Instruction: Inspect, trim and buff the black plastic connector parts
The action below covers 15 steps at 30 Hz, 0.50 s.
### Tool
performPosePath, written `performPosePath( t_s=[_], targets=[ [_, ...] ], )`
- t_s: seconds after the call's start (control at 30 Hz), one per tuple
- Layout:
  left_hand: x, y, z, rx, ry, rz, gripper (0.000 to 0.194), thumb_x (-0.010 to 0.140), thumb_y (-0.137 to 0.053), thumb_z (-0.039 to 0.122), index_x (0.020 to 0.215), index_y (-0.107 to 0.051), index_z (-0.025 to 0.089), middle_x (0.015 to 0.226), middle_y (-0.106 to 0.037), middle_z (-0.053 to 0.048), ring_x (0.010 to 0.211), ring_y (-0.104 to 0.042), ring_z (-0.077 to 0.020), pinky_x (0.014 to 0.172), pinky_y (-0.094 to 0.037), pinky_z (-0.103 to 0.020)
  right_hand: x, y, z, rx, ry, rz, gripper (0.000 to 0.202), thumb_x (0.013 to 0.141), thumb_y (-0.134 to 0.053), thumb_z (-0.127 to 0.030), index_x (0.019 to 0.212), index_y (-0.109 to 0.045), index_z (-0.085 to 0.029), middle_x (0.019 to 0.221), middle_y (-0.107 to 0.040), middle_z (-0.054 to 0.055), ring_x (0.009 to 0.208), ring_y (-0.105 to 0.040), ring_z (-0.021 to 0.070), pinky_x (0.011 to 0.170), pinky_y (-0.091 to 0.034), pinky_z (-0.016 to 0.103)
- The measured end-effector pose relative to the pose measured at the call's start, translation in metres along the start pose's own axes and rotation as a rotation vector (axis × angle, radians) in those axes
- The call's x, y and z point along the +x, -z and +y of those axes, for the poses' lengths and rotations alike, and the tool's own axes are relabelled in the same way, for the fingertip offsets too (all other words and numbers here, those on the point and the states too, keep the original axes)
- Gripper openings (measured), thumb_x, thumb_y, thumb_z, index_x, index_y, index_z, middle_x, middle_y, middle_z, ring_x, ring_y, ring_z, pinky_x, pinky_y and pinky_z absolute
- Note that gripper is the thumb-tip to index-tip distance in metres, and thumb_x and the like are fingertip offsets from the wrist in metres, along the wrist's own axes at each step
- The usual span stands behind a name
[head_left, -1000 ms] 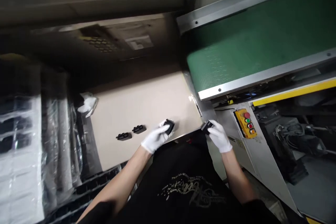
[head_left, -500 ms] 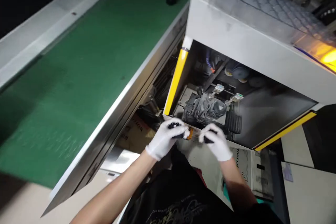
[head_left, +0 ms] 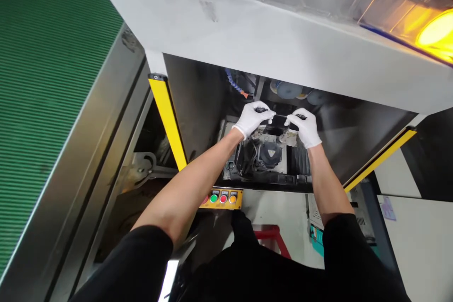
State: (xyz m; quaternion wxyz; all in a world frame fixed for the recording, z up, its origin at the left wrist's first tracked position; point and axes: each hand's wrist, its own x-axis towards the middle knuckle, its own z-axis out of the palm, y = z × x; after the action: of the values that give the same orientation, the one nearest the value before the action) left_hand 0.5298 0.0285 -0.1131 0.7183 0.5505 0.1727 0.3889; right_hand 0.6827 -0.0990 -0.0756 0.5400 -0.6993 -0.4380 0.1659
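White gloves cover both hands, which reach into the opening of a machine. My left hand [head_left: 255, 116] is closed round a small glossy black part [head_left: 261, 110], partly hidden by its fingers. A similar black part [head_left: 301, 117] shows in my right hand [head_left: 303, 125], its fingers curled as well. The fingertips face each other a short way apart, with a thin dark edge between them that I cannot make out. Just below the hands lies a machine unit [head_left: 271, 154] with a round black cap and cables.
Yellow bars [head_left: 167, 120] flank the opening under the white housing [head_left: 247, 33]. A button panel [head_left: 223, 198] sits below its front edge. At left runs a green ribbed conveyor belt [head_left: 42, 80]. An amber lamp [head_left: 437, 30] glows at upper right; a blue hose [head_left: 233, 81] hangs inside.
My view has swung from the conveyor toward the machine. Both hands have moved from in front of its lower edge into the opening, still closed on the black parts.
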Motion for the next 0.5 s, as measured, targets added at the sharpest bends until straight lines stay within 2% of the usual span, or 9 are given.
performPosePath(
  t_s=[0.1,0.27,0.5],
  targets=[
    [-0.006,0.004,0.0,0.08,-0.056,-0.065,0.033,0.067,-0.089,0.042,0.068,-0.068,0.016,0.064,-0.069,-0.002,0.061,-0.063,-0.0156,0.066,-0.05,-0.031,-0.007,0.003,-0.002,-0.058,0.042,-0.009,0.014,0.074,-0.077,-0.029,0.071,-0.065,-0.022,0.068,-0.071,-0.003,0.069,-0.069,0.0169,0.074,-0.053,0.031],
    [-0.012,0.007,-0.004,0.107,-0.125,-0.052,0.03,0.068,-0.087,0.04,0.071,-0.069,0.016,0.073,-0.071,-0.003,0.069,-0.064,-0.0167,0.073,-0.052,-0.032,-0.014,0.005,0.004,-0.087,0.111,0.041,0.013,0.074,-0.078,-0.028,0.073,-0.067,-0.022,0.08,-0.074,-0.001,0.08,-0.068,0.0181,0.082,-0.053,0.034],
    [-0.013,0.011,-0.01,0.171,-0.139,-0.098,0.03,0.07,-0.085,0.042,0.072,-0.07,0.017,0.077,-0.072,-0.004,0.072,-0.063,-0.0171,0.077,-0.053,-0.033,-0.017,0.004,0.018,0.044,0.087,0.053,0.017,0.074,-0.08,-0.029,0.074,-0.064,-0.023,0.079,-0.074,-0.001,0.08,-0.07,0.0188,0.083,-0.053,0.035]
  ],
)
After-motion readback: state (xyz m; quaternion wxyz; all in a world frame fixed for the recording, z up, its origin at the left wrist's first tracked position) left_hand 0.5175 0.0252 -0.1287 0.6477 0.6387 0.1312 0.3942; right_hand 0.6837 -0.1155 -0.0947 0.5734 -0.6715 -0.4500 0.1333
